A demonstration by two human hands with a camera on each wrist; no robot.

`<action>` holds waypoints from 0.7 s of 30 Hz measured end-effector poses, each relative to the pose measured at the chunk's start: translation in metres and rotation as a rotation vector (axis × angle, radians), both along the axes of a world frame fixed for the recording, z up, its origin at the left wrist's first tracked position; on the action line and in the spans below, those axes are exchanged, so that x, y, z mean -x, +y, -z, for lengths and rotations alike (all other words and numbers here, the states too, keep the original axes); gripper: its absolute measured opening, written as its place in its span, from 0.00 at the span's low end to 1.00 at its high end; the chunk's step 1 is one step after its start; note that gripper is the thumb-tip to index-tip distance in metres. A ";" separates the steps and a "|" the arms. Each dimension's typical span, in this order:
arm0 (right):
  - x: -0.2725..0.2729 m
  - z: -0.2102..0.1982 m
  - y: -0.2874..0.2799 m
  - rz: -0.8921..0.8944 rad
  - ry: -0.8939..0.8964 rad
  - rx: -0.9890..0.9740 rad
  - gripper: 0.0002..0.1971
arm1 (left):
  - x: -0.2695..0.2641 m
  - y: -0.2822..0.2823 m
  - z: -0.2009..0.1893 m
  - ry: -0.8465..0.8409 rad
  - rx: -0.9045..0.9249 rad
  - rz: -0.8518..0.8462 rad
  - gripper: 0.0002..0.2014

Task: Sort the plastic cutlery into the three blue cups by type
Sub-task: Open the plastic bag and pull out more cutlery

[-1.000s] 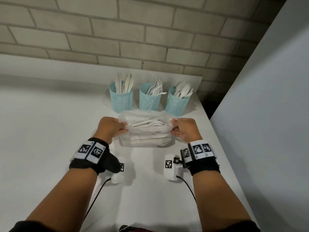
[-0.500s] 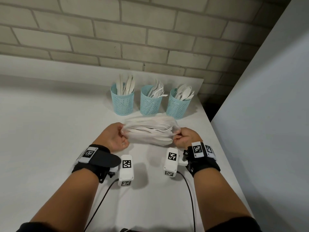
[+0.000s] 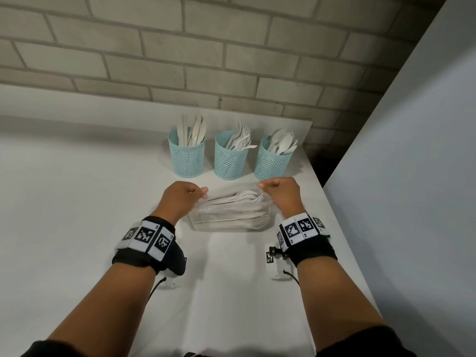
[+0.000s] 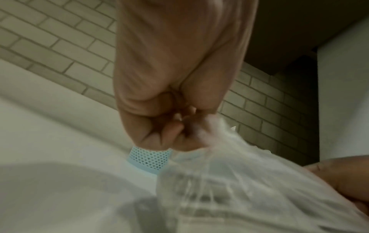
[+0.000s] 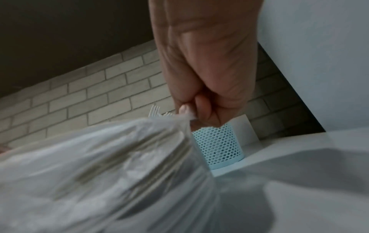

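Left hand (image 3: 180, 199), right hand (image 3: 282, 193): each grip pinching clear bag (image 3: 231, 215) of cutlery; three blue cups (image 3: 230, 155) part-filled.

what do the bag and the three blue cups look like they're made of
Bag: thin clear plastic film, it seems; cutlery shows through it, and it wrinkles where the left hand and right hand pinch it.
Blue cups: probably moulded plastic, matte pale blue, with perforated mesh walls and a solid base band. Painted metal cannot be ruled out.
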State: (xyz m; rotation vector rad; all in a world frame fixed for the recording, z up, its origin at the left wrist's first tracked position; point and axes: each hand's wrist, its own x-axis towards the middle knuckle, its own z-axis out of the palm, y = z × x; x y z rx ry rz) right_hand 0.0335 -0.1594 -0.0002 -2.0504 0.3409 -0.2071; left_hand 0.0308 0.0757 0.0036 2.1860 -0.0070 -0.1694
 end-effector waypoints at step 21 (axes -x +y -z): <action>0.005 -0.010 0.000 0.169 0.399 -1.219 0.15 | -0.001 0.009 0.005 0.539 0.469 -0.082 0.03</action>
